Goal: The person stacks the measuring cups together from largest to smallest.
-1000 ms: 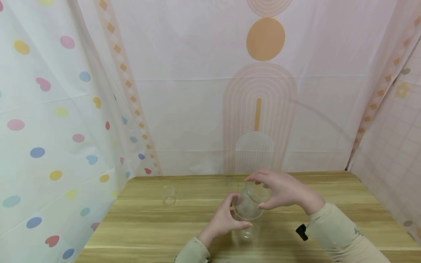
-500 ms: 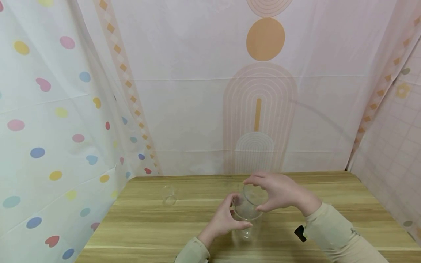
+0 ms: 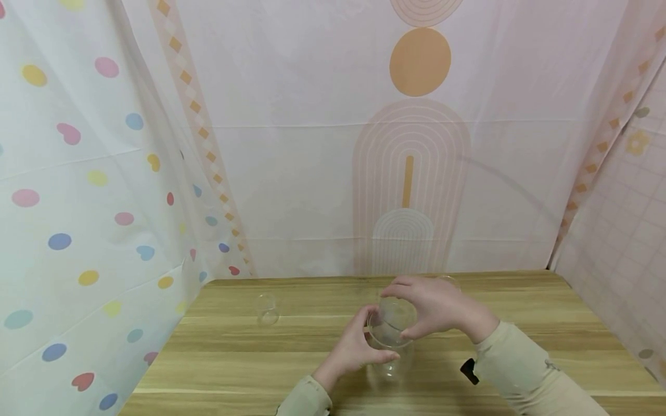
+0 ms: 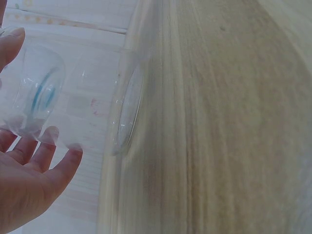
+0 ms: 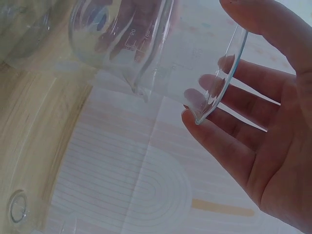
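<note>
R hand (image 3: 439, 306): thumb + spread fingers pinch sm. spouted beaker (image 5: 192, 56) at rim; base below fingertips, inside lg. beaker (image 4: 90, 97), L hand (image 3: 356, 348) fingers curled round. Prob. best: lower plumb, centred.

A passage lies between the small glass (image 3: 267, 309) and left grip (image 3: 356, 346); beakers (image 3: 391, 329) block further right.
</note>
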Demonstrator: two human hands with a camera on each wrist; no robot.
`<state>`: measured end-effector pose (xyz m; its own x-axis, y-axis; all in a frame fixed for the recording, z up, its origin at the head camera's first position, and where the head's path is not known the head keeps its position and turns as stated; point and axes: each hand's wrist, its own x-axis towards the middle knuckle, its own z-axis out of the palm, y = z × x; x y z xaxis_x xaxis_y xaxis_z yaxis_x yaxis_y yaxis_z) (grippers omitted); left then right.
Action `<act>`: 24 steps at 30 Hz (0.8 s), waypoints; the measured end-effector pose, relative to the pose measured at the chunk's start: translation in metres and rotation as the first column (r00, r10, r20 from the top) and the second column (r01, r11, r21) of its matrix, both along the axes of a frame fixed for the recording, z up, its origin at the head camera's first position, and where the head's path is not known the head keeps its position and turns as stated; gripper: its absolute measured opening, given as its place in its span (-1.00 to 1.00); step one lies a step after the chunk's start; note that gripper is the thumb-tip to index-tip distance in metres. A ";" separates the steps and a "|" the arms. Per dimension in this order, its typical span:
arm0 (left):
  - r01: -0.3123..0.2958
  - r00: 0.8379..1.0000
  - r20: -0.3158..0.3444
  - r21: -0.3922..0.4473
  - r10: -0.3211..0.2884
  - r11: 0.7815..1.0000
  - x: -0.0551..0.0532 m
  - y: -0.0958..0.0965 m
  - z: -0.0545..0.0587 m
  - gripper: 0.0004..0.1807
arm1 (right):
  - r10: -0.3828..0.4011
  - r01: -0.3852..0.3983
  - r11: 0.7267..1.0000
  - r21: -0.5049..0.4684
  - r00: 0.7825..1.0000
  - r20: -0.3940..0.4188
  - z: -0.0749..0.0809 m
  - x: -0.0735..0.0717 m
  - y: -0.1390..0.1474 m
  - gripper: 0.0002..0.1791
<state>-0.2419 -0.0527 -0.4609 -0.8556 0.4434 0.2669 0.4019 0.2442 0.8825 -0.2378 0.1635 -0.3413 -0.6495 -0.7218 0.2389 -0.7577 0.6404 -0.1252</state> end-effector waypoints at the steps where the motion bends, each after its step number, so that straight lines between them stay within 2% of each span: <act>1: 0.001 1.000 0.002 -0.002 -0.001 1.000 0.000 0.000 0.000 -0.05 | -0.003 0.003 1.000 0.006 1.000 0.004 0.000 0.000 -0.001 -0.22; 9: 0.016 0.999 0.040 -0.004 -0.015 1.000 -0.002 0.000 -0.001 -0.06 | -0.019 0.018 0.999 0.036 0.999 0.026 -0.004 -0.002 -0.004 -0.22; 24: 0.021 0.999 0.039 -0.015 -0.021 1.000 -0.001 -0.001 0.000 -0.08 | -0.032 0.030 0.999 0.029 0.997 0.067 -0.010 -0.002 -0.007 -0.23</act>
